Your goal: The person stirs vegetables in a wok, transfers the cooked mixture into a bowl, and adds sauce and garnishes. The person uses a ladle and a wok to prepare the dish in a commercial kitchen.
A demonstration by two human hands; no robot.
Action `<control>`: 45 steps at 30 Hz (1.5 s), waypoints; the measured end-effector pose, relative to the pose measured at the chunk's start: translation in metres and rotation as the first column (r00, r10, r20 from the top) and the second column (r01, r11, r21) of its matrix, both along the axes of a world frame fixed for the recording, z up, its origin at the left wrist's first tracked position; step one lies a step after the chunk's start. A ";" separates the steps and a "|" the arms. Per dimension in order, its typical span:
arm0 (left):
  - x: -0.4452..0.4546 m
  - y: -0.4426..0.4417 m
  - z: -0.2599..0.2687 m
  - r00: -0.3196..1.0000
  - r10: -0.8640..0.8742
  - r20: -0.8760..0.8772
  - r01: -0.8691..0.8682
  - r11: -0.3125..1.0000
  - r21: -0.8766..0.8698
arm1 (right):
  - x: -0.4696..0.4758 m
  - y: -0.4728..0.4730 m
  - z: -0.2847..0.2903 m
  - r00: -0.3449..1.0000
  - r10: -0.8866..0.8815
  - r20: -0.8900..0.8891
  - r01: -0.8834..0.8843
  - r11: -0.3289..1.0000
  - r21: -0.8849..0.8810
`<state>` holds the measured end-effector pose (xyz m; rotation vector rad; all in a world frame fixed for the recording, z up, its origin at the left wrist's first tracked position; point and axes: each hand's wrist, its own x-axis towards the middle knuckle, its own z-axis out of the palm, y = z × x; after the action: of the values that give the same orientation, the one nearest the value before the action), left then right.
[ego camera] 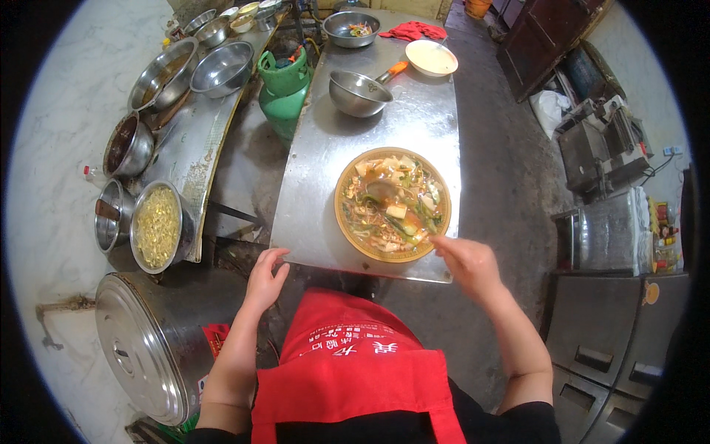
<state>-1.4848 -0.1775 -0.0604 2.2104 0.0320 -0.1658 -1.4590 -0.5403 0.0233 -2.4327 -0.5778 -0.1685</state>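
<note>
A large yellow-brown bowl point(345, 223) filled with soup, tofu slices, greens, sprouts and noodles stands near the front of the steel table point(310, 166). My right hand point(468, 263) is at the bowl's lower right rim with its fingers bent together; whether it pinches something there cannot be told. At the table's front left corner, my left hand point(269, 277) rests with fingers apart and holds nothing. Farther back are a steel pan with an orange grip point(360, 94), a white bowl of pale yellow liquid point(431, 57), a steel basin with shredded vegetables point(350, 28) and a red cloth point(413, 30).
On the left, a side table point(186, 161) carries several steel basins, one holding bean sprouts point(157, 226). A green gas cylinder point(284, 94) stands between the tables. A large lidded steel pot point(141, 349) is at lower left, a steel refrigerator point(593, 322) at right.
</note>
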 end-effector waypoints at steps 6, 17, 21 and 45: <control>0.001 -0.002 0.000 1.000 -0.025 -0.011 0.025 0.999 0.020 | -0.017 0.008 -0.010 0.983 -0.055 -0.175 0.061 0.998 0.029; -0.005 -0.003 0.002 0.999 -0.002 -0.040 0.003 1.000 0.016 | -0.017 0.028 -0.016 0.926 -0.213 -0.311 0.232 0.972 0.025; -0.008 0.001 0.001 0.999 0.004 -0.046 -0.004 1.000 0.011 | -0.002 0.030 -0.012 0.881 -0.204 -0.427 0.252 0.966 0.059; -0.012 0.008 -0.001 0.997 0.014 -0.081 -0.017 0.999 -0.041 | 0.021 0.006 0.004 0.881 0.467 -0.073 -0.449 0.777 -0.441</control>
<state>-1.4968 -0.1696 -0.0611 2.1603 0.0894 -0.2450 -1.4384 -0.5343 0.0275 -2.6281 -1.3382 0.1405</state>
